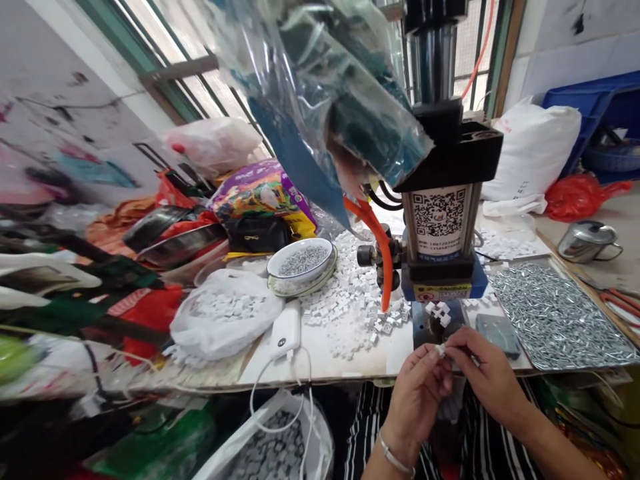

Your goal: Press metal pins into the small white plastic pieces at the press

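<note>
Just in front of the table edge, my left hand (419,390) pinches a small white plastic piece (440,349) between thumb and finger. The fingertips of my right hand (480,363) close on the same piece from the other side. Directly beyond them stands a press (440,220) with a QR label and a blue base plate. Several white pieces (439,312) lie in a little heap beneath its head. Beside my right hand sits a grey block (497,333). Whether a pin is in the held piece is too small to tell.
Metal pins fill a tray (565,320) on the right, with red-handled scissors (620,300) and a steel mug (589,241) beyond. White pieces (350,293) spread across the left. A bowl (300,260) of pins, a power bank (287,330) with a cable and a plastic bag (225,313) stand further left.
</note>
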The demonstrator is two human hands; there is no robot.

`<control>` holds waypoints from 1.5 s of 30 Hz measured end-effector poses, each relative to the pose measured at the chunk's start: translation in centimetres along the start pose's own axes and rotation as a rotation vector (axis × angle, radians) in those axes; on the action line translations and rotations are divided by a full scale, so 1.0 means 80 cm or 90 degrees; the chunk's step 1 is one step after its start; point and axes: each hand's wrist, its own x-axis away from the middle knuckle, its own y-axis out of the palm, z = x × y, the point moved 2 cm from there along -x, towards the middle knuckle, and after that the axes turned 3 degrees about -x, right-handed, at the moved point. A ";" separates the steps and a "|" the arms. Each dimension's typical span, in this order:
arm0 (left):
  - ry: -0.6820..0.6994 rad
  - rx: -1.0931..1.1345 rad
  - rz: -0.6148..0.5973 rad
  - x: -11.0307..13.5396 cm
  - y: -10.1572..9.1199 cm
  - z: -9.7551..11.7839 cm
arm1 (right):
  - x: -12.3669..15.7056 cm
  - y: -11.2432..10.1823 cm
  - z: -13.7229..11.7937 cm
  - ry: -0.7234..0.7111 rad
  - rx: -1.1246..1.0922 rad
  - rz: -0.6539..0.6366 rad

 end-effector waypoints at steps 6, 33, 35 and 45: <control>-0.023 0.031 -0.035 -0.002 0.005 -0.007 | -0.001 -0.002 -0.004 -0.088 0.056 0.049; 0.040 -0.061 -0.060 -0.006 -0.001 -0.001 | 0.005 0.003 -0.005 -0.213 0.135 0.021; 0.035 -0.135 -0.054 -0.008 -0.004 0.001 | 0.000 -0.005 0.000 -0.166 0.116 -0.003; 0.320 -0.279 0.075 -0.077 -0.015 0.042 | -0.062 -0.041 0.024 0.027 0.099 0.044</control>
